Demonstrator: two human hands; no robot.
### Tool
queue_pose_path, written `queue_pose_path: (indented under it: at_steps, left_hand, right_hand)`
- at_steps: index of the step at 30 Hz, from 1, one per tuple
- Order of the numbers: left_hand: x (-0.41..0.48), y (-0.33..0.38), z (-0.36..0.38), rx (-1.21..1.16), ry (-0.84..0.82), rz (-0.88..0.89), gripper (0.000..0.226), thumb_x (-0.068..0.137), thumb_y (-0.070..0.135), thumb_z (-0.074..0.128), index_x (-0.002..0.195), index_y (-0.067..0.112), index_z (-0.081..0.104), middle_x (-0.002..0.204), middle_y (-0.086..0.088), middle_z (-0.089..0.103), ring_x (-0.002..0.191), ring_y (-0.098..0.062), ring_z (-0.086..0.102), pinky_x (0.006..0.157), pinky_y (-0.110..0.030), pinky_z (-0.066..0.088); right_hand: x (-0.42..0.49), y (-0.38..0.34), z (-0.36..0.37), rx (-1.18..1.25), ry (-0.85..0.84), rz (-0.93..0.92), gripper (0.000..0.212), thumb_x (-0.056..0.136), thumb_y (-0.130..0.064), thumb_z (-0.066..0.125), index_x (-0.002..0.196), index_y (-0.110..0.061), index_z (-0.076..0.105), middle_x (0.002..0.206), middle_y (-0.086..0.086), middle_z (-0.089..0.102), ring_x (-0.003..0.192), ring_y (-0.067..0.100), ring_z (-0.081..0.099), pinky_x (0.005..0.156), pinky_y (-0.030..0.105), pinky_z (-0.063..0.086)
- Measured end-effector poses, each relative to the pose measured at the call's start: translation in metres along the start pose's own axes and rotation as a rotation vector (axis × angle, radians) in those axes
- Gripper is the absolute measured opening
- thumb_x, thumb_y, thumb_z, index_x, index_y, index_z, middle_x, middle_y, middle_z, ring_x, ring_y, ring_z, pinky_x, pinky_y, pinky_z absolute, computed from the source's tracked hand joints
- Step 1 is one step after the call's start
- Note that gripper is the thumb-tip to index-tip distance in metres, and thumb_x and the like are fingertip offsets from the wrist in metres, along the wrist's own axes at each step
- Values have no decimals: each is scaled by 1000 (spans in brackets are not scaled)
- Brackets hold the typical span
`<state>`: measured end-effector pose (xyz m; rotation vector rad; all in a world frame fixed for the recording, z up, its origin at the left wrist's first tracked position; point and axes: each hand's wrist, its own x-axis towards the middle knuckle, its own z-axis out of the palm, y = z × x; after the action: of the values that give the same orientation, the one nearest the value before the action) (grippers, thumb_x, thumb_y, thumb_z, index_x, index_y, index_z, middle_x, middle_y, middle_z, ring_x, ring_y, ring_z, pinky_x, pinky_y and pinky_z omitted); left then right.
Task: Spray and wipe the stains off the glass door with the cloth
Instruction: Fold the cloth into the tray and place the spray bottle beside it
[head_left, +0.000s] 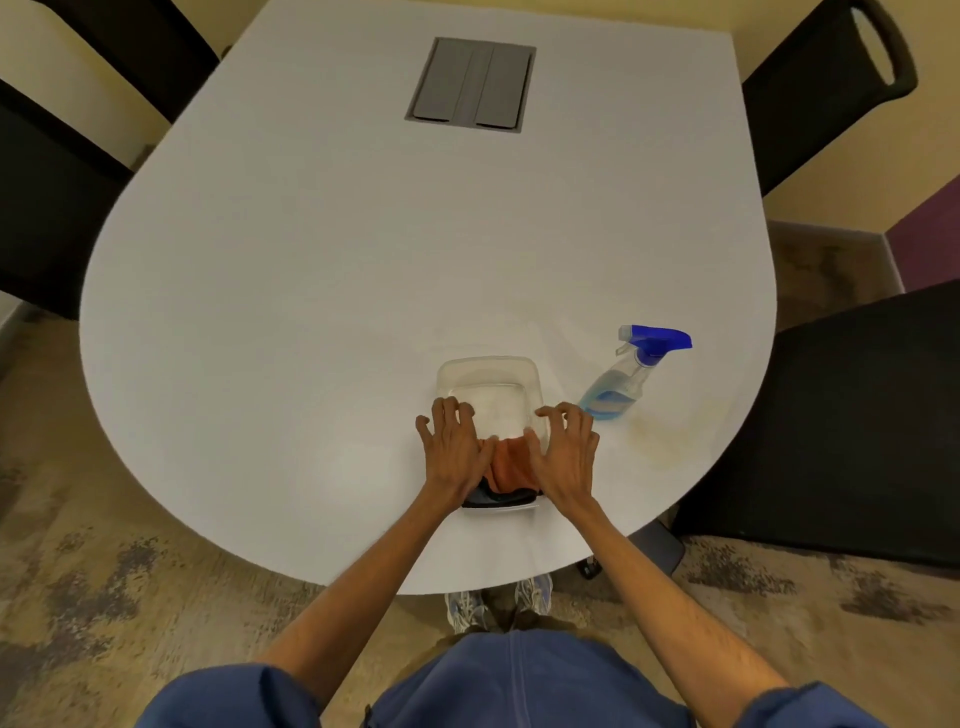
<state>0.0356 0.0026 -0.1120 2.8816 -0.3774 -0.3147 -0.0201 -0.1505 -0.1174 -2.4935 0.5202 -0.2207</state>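
A clear rectangular glass piece (491, 382) with a dark near edge lies flat on the white table (311, 312), close to the front rim. An orange cloth (511, 465) is bunched on its near half. My left hand (452, 449) rests on the left side of the glass with fingers spread, its thumb against the cloth. My right hand (563, 452) rests on the right side with fingers spread and slightly curled, thumb touching the cloth. To the right of the glass is a clear spray bottle (615, 392) with blue liquid and a blue trigger head, apart from both hands.
A grey cable hatch (470, 85) is set into the table's far middle. Black chairs stand at the left (47, 208), far right (826, 88) and near right (852, 426). A faint yellowish stain (670, 436) marks the table right of the bottle. Below is patterned carpet.
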Motion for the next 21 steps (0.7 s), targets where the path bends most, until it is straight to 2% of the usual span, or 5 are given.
queue_pose_path:
  at_steps: [3,8,14,17,21]
  left_hand:
    - [8,27,-5,-185,92,77,36,93,35,54,123,15,53,126,-4,52,124,-25,44,102,-42,31]
    - [26,83,-15,-526,54,169,32,94,20,58,125,14,53,124,-5,57,114,-23,56,95,-39,44]
    - [50,151,-20,-713,-109,179,54,92,30,66,139,13,45,139,-8,53,123,-22,54,102,-33,46]
    - [56,172,-18,-768,-158,156,60,91,26,68,144,10,43,144,-12,51,131,-28,51,112,-40,41]
    - [60,181,-12,-878,-135,53,57,91,23,68,142,8,46,142,-13,54,129,-29,53,112,-41,42]
  right_hand:
    - [11,3,-13,195,204,167,28,94,-26,64,115,-8,58,118,11,55,112,26,53,91,35,41]
    - [34,23,-46,401,460,391,53,84,-31,77,117,-1,48,115,15,51,105,28,54,89,48,51]
    - [61,42,-80,527,431,355,76,81,-35,80,139,-9,39,137,9,48,124,20,50,98,27,44]
    - [67,46,-87,542,385,329,73,84,-34,78,143,-12,41,142,7,51,129,20,50,102,26,40]
    - [73,46,-94,557,360,303,60,87,-26,76,137,-8,49,136,9,59,125,22,56,99,24,40]
